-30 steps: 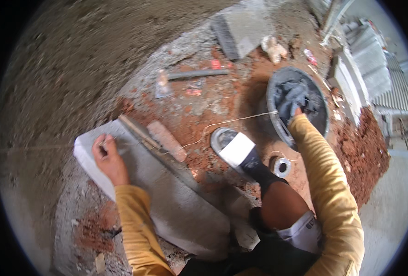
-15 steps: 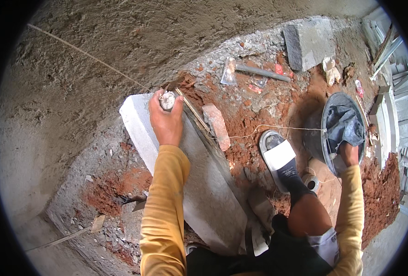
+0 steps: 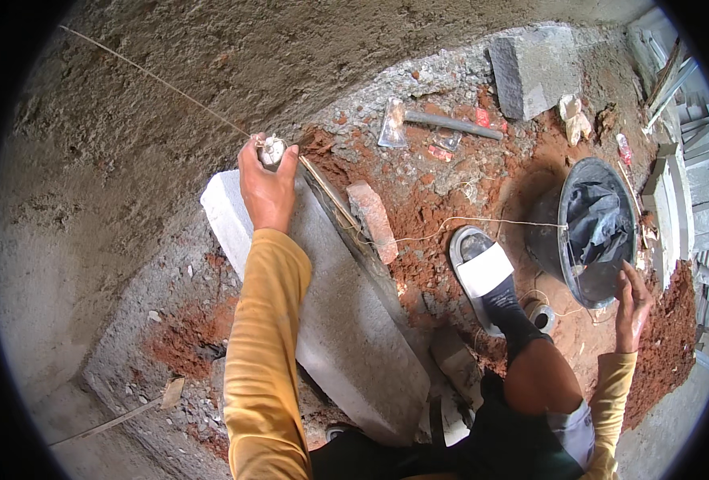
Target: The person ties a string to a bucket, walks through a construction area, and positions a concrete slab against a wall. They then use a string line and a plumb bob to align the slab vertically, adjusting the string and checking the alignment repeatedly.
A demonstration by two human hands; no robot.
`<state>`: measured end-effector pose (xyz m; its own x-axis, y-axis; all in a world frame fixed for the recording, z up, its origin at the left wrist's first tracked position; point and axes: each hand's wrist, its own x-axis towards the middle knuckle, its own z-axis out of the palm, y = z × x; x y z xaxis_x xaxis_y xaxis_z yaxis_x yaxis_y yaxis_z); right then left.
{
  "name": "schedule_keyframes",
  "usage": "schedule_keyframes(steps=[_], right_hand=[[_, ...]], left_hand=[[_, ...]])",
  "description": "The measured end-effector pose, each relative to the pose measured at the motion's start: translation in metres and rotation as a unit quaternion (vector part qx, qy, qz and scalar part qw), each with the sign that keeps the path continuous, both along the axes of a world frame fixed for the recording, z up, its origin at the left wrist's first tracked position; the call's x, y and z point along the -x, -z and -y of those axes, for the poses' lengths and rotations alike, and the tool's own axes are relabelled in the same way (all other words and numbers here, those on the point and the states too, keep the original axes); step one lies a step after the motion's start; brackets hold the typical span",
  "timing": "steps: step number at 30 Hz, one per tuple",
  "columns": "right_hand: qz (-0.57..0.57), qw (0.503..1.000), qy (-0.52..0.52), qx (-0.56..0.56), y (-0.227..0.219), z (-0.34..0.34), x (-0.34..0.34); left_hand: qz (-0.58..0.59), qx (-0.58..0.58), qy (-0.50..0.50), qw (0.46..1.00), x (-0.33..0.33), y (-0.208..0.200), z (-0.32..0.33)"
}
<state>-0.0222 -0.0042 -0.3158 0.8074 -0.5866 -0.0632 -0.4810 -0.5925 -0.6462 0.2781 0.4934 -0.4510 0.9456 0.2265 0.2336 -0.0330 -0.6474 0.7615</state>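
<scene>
My left hand (image 3: 270,190) is curled round a small whitish round lump (image 3: 272,150) at the far end of a long grey concrete block (image 3: 354,336). A thin string (image 3: 158,80) runs from beside that hand up across the rough wall. To the right, my right hand (image 3: 632,308) is beside the near rim of a black bucket (image 3: 540,240), its fingers partly stretched and nothing visible in them. Inside the bucket lies a crumpled dark cloth or plastic sheet (image 3: 594,216).
An axe-shaped hammer (image 3: 450,124) lies on the rubble below a large stone block (image 3: 534,72). A reddish brick piece (image 3: 372,220) and a wooden strip (image 3: 330,194) lie along the concrete block. My sandalled foot (image 3: 482,272) stands beside a short pipe piece (image 3: 541,318).
My right hand has come out of the bucket to its near rim, leaving the dark sheet inside. My left hand, still round the whitish lump, has shifted slightly left and farther away.
</scene>
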Motion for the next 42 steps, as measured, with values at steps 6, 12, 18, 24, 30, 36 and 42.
schedule_keyframes(steps=[6,12,18,24,30,36,42], right_hand=[[-0.014,0.998,-0.052,0.04,0.006,-0.027,-0.022],[-0.012,0.998,-0.057,0.024,0.012,-0.045,-0.03],[-0.032,0.998,-0.056,-0.009,0.02,-0.049,-0.034],[-0.032,0.998,-0.045,-0.036,0.024,-0.047,-0.033],[-0.003,0.997,-0.079,-0.028,0.027,-0.047,-0.034],[-0.021,0.997,-0.058,-0.042,0.029,-0.048,-0.035],[-0.005,0.997,-0.069,-0.043,0.03,-0.049,-0.036]], left_hand=[[0.016,-0.006,-0.008,1.0,-0.014,0.003,-0.007],[0.018,0.003,-0.012,1.0,-0.023,0.007,-0.011],[0.022,0.006,-0.017,1.0,-0.028,0.008,-0.013],[0.035,0.002,-0.025,0.999,-0.028,0.008,-0.012],[0.039,0.009,-0.027,0.999,-0.027,0.007,-0.01],[0.033,-0.003,-0.036,0.999,-0.028,0.007,-0.01],[0.033,-0.003,-0.037,0.999,-0.027,0.007,-0.01]])
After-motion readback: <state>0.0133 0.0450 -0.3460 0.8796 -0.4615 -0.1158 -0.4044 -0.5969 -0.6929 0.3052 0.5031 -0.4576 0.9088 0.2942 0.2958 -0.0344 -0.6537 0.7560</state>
